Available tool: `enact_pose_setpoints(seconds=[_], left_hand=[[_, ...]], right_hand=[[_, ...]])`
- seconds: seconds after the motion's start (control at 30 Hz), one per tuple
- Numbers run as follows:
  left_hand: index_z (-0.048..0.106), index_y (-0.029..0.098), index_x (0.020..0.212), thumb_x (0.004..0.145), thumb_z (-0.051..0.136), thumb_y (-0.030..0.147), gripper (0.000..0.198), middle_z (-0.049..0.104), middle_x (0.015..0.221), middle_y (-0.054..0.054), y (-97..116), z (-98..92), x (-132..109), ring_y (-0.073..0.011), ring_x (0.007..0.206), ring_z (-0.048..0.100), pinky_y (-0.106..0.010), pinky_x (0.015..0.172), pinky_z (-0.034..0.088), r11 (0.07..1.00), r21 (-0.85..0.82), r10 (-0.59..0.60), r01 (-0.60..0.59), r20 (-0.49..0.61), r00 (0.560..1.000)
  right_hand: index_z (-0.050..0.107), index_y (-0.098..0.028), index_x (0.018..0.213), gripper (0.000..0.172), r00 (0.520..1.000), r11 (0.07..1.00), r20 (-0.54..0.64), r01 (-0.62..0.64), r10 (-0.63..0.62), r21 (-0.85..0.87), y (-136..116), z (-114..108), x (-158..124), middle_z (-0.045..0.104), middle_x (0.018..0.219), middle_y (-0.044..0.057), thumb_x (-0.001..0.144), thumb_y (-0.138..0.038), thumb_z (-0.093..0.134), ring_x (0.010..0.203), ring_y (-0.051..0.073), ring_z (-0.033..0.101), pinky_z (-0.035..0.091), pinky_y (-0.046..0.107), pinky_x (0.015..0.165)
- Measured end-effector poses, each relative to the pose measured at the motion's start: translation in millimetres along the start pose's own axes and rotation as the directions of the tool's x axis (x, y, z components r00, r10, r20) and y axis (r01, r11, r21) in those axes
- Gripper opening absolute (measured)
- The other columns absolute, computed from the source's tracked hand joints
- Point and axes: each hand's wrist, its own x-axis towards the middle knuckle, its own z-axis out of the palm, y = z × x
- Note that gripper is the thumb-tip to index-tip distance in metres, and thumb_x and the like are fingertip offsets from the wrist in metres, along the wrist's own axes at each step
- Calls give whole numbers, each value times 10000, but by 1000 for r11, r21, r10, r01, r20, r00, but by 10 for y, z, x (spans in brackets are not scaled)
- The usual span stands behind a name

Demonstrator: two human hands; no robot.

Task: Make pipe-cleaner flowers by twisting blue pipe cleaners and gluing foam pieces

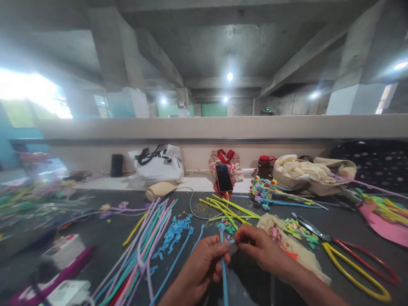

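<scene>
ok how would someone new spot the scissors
On the dark table, look right of the person's right hand, past the cream cloth. The scissors lie there, blades pointing away; long red and yellow handles set them apart from the small pieces beside them.

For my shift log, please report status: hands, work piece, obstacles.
Left hand: pinching blue stem. Right hand: at small blue piece beside it. Scissors lie right, apart from hands.

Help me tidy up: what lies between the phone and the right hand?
Yellow-green stems lie between the phone and the right hand, as the head view shows.
</scene>
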Motion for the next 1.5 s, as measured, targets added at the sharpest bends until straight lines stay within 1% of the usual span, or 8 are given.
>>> enact_pose_setpoints(seconds=[0.2, 0.4, 0.6, 0.73, 0.8, 0.97, 1.3, 1.5], left_hand=[[501, 126, 566, 626, 627, 380, 290, 361, 340, 83, 5, -25, -15, -5, 287, 275, -140, 324, 181, 998, -55, -25, 27, 44, 999], [497, 133, 576, 626, 626, 363, 269, 385, 346, 81, 1, -21, -3, -11, 279, 277, -145, 319, 178, 998, -49, -30, 32, 41, 999], [492, 138, 570, 631, 616, 383, 281, 378, 330, 77, 0, -28, -3, -16, 267, 268, -155, 309, 164, 999, -17, -31, 32, 29, 999], [494, 135, 557, 626, 621, 396, 298, 372, 330, 77, 16, -23, -13, -13, 274, 263, -154, 314, 165, 999, 0, -34, 34, 26, 999], [495, 132, 555, 622, 629, 383, 292, 373, 336, 79, 23, -17, -17, -8, 282, 262, -150, 322, 170, 1000, -10, -26, 26, 17, 1000], [492, 132, 567, 620, 636, 368, 281, 394, 347, 76, 28, 22, -25, -10, 275, 280, -148, 309, 157, 999, 8, -32, 32, -2, 999], [503, 128, 581, 617, 652, 351, 270, 447, 366, 67, 54, 46, -36, -8, 266, 317, -132, 288, 207, 999, 23, -25, 26, -48, 999], [541, 118, 641, 601, 660, 369, 280, 461, 388, 66, 85, 31, -52, -5, 269, 318, -128, 288, 199, 999, 19, -37, 39, -115, 993]], right_hand=[[634, -178, 846, 270, 996, 993, 16, -89, 88, 71, 35, 20, 16, 482, 530, -44, 727, -110, 402, 459, 77, 423, 307, 175, 439], [665, -178, 782, 280, 989, 991, -53, 137, -137, -6, -2, -4, -3, 605, 750, 10, 629, -31, 484, 724, 125, 544, 389, 209, 641], [631, -160, 923, 265, 994, 982, 27, -111, 108, 154, 33, 19, 3, 543, 534, -20, 770, -192, 416, 469, 95, 484, 375, 200, 465], [652, -180, 865, 270, 995, 996, -90, 51, -44, 67, -15, -7, 16, 619, 811, 31, 688, -93, 468, 774, 145, 552, 423, 256, 693], [648, -173, 864, 238, 994, 994, -106, 32, -21, 102, -36, -16, 16, 623, 789, 31, 703, -123, 480, 722, 139, 558, 431, 250, 648], [632, -153, 839, 201, 995, 961, -52, -72, 89, 265, -80, 23, -13, 611, 683, -2, 672, -261, 602, 560, 98, 512, 398, 208, 526], [576, -139, 603, 102, 990, 947, 5, -136, 141, 290, -109, 18, -21, 487, 488, -48, 668, -208, 536, 442, 63, 416, 312, 174, 433], [532, -142, 541, 116, 982, 992, 153, -115, 107, 46, -63, 55, -50, 424, 451, -67, 644, -142, 477, 419, 53, 376, 257, 153, 394]])
